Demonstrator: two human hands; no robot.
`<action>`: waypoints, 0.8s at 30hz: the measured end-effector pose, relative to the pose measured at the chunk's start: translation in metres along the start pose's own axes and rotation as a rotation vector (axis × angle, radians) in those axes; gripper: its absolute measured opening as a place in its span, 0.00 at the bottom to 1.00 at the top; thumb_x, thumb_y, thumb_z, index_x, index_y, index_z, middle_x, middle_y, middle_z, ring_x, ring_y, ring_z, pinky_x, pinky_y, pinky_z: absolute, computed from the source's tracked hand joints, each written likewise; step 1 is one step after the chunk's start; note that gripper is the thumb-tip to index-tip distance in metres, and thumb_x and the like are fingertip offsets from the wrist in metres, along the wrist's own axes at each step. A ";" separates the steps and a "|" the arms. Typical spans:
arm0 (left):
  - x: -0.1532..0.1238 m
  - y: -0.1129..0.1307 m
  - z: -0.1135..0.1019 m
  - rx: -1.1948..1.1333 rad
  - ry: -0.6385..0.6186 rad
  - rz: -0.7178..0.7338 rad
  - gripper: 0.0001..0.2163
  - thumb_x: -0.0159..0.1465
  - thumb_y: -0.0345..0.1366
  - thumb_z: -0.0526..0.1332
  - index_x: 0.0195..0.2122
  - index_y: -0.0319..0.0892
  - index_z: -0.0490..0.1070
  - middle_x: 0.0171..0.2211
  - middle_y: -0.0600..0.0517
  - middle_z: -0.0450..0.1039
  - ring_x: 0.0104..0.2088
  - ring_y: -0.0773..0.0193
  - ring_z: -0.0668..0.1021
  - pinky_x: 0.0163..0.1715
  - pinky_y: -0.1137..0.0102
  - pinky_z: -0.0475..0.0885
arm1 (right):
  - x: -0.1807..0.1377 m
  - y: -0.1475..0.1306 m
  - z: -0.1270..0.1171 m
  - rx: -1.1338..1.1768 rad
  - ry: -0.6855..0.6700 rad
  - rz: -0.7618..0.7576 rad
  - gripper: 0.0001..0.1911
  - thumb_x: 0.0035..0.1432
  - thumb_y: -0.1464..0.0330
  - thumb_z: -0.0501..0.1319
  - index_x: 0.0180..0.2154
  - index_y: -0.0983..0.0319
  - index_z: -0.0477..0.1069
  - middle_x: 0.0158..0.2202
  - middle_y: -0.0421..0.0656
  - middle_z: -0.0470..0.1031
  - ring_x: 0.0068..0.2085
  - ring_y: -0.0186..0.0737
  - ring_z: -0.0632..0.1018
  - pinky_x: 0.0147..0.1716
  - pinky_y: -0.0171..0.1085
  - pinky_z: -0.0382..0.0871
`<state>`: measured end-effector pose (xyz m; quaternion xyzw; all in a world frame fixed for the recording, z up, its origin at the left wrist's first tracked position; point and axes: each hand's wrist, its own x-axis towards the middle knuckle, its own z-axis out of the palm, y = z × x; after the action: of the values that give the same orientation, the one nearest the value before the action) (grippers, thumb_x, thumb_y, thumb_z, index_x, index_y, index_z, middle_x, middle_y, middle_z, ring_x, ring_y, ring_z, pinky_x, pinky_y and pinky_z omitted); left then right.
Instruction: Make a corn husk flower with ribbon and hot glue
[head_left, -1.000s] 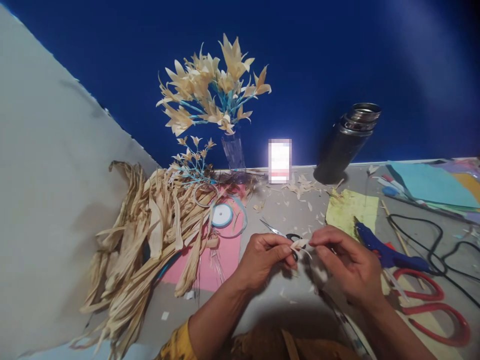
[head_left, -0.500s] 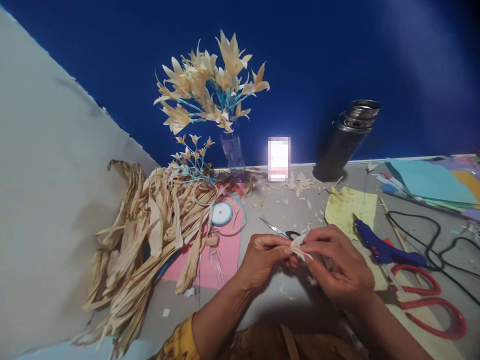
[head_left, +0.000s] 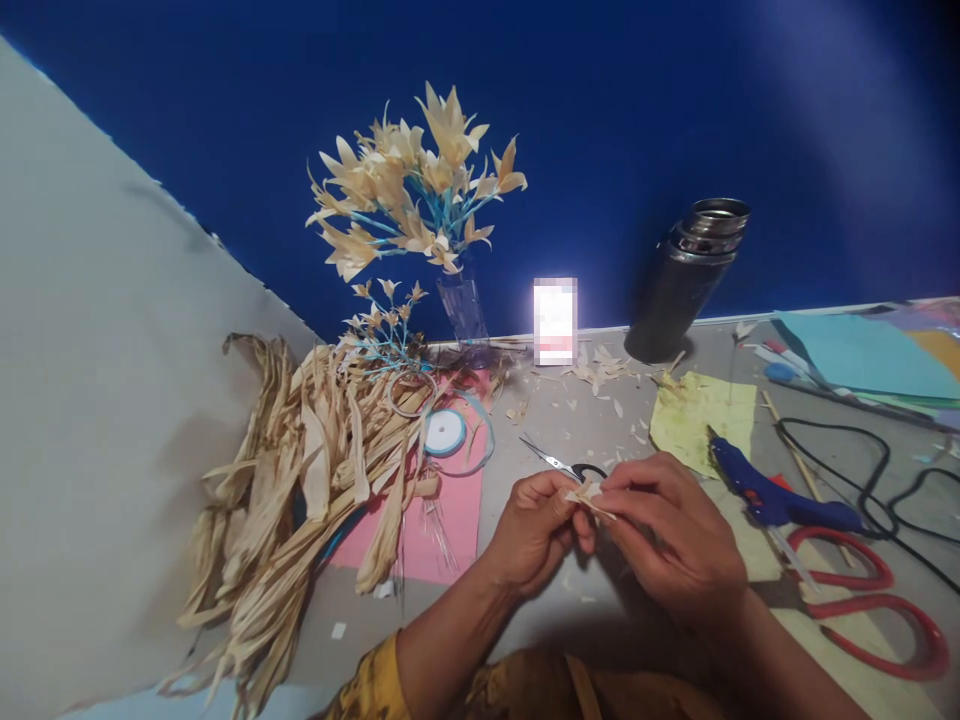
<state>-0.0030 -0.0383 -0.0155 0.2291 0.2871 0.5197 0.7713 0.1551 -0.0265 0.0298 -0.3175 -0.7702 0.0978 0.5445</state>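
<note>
Small cream dried-husk petal cluster [head_left: 588, 496], seemingly part-formed, no stem visible, above grey table [head_left: 499, 485], pinched in both left hand [head_left: 536, 530] and right hand [head_left: 671, 530]; just beyond, black-handled steel scissors [head_left: 566, 467]; farther back, apparently finished cream blue-stemmed blooms [head_left: 405, 185] in clear vase [head_left: 463, 310].

The counter [head_left: 540, 425] has room just past the left hand [head_left: 529, 535] and right hand [head_left: 675, 540], between the white spool [head_left: 451, 436] and yellow paper [head_left: 701, 420]. Small scissors [head_left: 571, 468] lie low there, close to the fingers. Another gap sits between the bright screen [head_left: 556, 322] and tall flask [head_left: 675, 300], over little scraps [head_left: 602, 370]. Dry leaves [head_left: 300, 480] heap up and block the left. On the right, the blue glue gun [head_left: 769, 492], black cord [head_left: 886, 454] and big red handles [head_left: 862, 603] get in the way.
</note>
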 end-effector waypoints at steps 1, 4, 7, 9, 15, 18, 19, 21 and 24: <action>0.000 -0.001 -0.002 0.015 0.004 -0.003 0.18 0.52 0.46 0.79 0.30 0.39 0.77 0.17 0.55 0.74 0.17 0.69 0.74 0.22 0.75 0.69 | 0.000 0.000 0.000 -0.003 0.002 -0.003 0.12 0.59 0.80 0.64 0.39 0.58 0.80 0.33 0.45 0.79 0.32 0.40 0.77 0.30 0.39 0.72; 0.001 -0.002 -0.008 0.098 0.006 0.007 0.19 0.53 0.48 0.77 0.30 0.37 0.77 0.19 0.53 0.75 0.18 0.68 0.75 0.21 0.74 0.70 | -0.002 0.002 -0.001 -0.007 0.008 -0.008 0.12 0.59 0.80 0.64 0.39 0.58 0.81 0.33 0.45 0.79 0.32 0.40 0.77 0.31 0.39 0.72; 0.001 -0.001 -0.011 0.160 0.004 0.030 0.20 0.54 0.50 0.76 0.32 0.36 0.77 0.22 0.51 0.77 0.19 0.67 0.77 0.21 0.74 0.70 | -0.003 0.004 -0.001 -0.015 -0.005 -0.027 0.12 0.60 0.80 0.64 0.40 0.58 0.80 0.35 0.45 0.79 0.33 0.40 0.76 0.31 0.39 0.72; 0.002 0.001 -0.011 0.165 0.012 0.035 0.20 0.54 0.49 0.77 0.33 0.36 0.78 0.22 0.51 0.77 0.19 0.68 0.76 0.21 0.74 0.69 | -0.004 0.005 -0.001 -0.019 -0.025 -0.042 0.12 0.61 0.80 0.64 0.41 0.60 0.79 0.35 0.46 0.78 0.34 0.40 0.76 0.32 0.39 0.72; 0.002 0.005 -0.008 0.122 0.035 0.024 0.18 0.52 0.44 0.78 0.33 0.36 0.77 0.21 0.53 0.77 0.17 0.71 0.74 0.19 0.77 0.67 | -0.003 0.005 -0.001 -0.024 -0.053 -0.065 0.11 0.61 0.81 0.64 0.41 0.62 0.77 0.36 0.48 0.77 0.36 0.41 0.75 0.33 0.39 0.71; 0.001 0.006 -0.006 0.089 0.038 0.021 0.17 0.51 0.42 0.79 0.32 0.37 0.77 0.21 0.53 0.77 0.17 0.72 0.74 0.18 0.78 0.64 | -0.004 0.004 -0.001 -0.023 -0.064 -0.064 0.11 0.61 0.82 0.63 0.42 0.62 0.77 0.37 0.48 0.76 0.36 0.41 0.75 0.34 0.39 0.71; 0.001 0.006 -0.006 0.071 0.046 0.023 0.17 0.50 0.41 0.80 0.31 0.37 0.77 0.21 0.53 0.77 0.17 0.72 0.73 0.18 0.79 0.63 | -0.004 0.004 -0.001 -0.025 -0.061 -0.057 0.12 0.62 0.82 0.63 0.43 0.62 0.76 0.37 0.47 0.76 0.36 0.41 0.75 0.34 0.39 0.72; 0.001 0.006 -0.005 0.027 0.061 0.026 0.17 0.48 0.40 0.81 0.30 0.38 0.76 0.20 0.54 0.76 0.16 0.73 0.72 0.18 0.79 0.62 | -0.007 0.004 0.000 -0.036 -0.039 -0.015 0.12 0.62 0.81 0.63 0.45 0.62 0.75 0.37 0.47 0.77 0.36 0.41 0.76 0.35 0.39 0.72; 0.002 0.005 -0.004 -0.012 0.072 0.036 0.17 0.47 0.40 0.81 0.28 0.38 0.76 0.20 0.54 0.76 0.16 0.74 0.70 0.20 0.78 0.63 | -0.012 0.003 0.004 -0.048 -0.021 0.109 0.09 0.63 0.78 0.63 0.43 0.61 0.74 0.36 0.45 0.77 0.33 0.38 0.76 0.34 0.37 0.72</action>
<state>-0.0088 -0.0346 -0.0153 0.2108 0.3076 0.5431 0.7523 0.1558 -0.0305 0.0171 -0.3710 -0.7593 0.1123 0.5226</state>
